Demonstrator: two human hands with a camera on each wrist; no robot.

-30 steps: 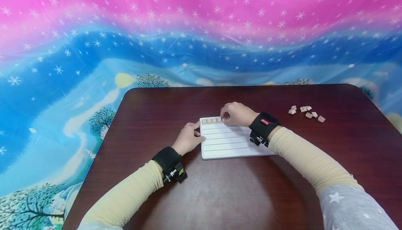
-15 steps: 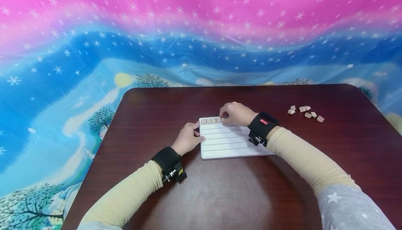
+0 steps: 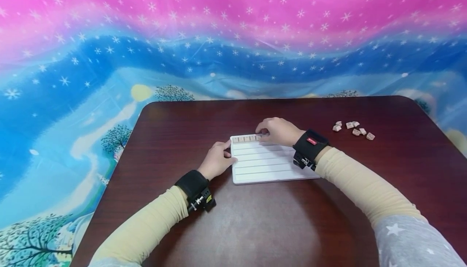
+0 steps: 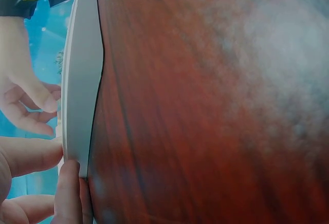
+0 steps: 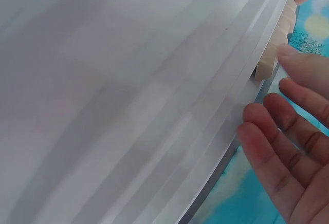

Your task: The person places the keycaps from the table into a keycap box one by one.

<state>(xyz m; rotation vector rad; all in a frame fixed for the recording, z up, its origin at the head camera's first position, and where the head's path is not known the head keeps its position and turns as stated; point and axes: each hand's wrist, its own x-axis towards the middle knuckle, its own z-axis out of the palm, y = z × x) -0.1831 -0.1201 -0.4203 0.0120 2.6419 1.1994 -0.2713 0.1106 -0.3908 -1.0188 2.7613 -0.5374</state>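
Your left hand (image 3: pixel 217 160) pinches the left edge of the white board (image 3: pixel 262 167) on the bench (image 3: pixel 186 125). Your right hand (image 3: pixel 280 132), fingers loosely spread, seems to touch the far row's end tile (image 5: pixel 266 64) with its thumb.

Their wrinkled cream oversleeves (image 3: pixel 144 226) meet grey, white-starred sleeves (image 3: pixel 410 240); black wristbands (image 3: pixel 192 184) carry black mounts (image 3: pixel 209 204) with yellow stickers (image 3: pixel 209 198), the right band a red label (image 3: pixel 311 141).

White board (image 3: pixel 260 163), beige tiles (image 3: pixel 246 139), red-brown table (image 3: pixel 255 222), pink-blue snowflake backdrop (image 3: pixel 233 36)
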